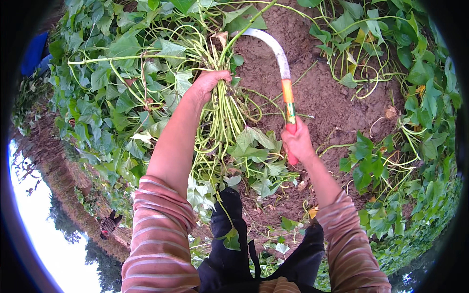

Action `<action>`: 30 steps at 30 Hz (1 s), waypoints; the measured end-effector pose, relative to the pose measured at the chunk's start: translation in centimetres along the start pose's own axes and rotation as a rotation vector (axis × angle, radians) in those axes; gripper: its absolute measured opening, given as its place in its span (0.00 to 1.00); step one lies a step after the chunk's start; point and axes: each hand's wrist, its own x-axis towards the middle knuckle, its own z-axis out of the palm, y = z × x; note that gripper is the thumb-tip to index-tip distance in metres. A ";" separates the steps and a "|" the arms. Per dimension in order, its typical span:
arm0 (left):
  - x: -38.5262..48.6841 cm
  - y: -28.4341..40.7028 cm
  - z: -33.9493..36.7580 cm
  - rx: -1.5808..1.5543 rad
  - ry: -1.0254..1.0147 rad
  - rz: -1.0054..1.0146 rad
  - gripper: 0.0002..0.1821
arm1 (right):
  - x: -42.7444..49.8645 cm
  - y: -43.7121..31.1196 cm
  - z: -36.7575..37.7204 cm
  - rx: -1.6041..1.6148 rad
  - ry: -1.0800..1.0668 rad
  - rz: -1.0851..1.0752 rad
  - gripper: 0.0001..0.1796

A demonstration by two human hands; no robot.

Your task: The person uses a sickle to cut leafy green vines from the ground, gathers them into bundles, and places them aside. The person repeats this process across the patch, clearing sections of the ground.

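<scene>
My left hand [211,82] is closed around a thick bundle of green vine stems [223,110], with leaves spreading above and below the grip. In my right hand [298,141] is the red handle of a sickle [288,95]. Its pale curved blade [276,49] arches up and to the left, toward the top of the bundle. The blade's tip is hidden behind stems and leaves there, so I cannot tell whether it touches them. A long stem [247,27] crosses near the tip.
Bare brown soil [322,106] lies under and right of the sickle. Dense leafy vines [106,84] grow on the left, and more vines [421,154] on the right. My legs in dark trousers [229,234] stand below. A distant person [109,224] and a blue object [33,55] show at left.
</scene>
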 end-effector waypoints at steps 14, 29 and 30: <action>-2.3 -0.1 0.2 0.187 0.106 0.103 0.07 | -11.1 6.4 -9.2 -0.783 0.323 0.023 0.18; -41.2 -8.6 -21.4 -0.346 0.577 0.098 0.25 | -23.3 10.2 -11.6 -0.024 0.259 0.253 0.10; -44.7 -9.1 -23.5 -0.339 0.676 0.148 0.24 | -23.2 9.9 -11.7 -0.145 0.244 0.215 0.10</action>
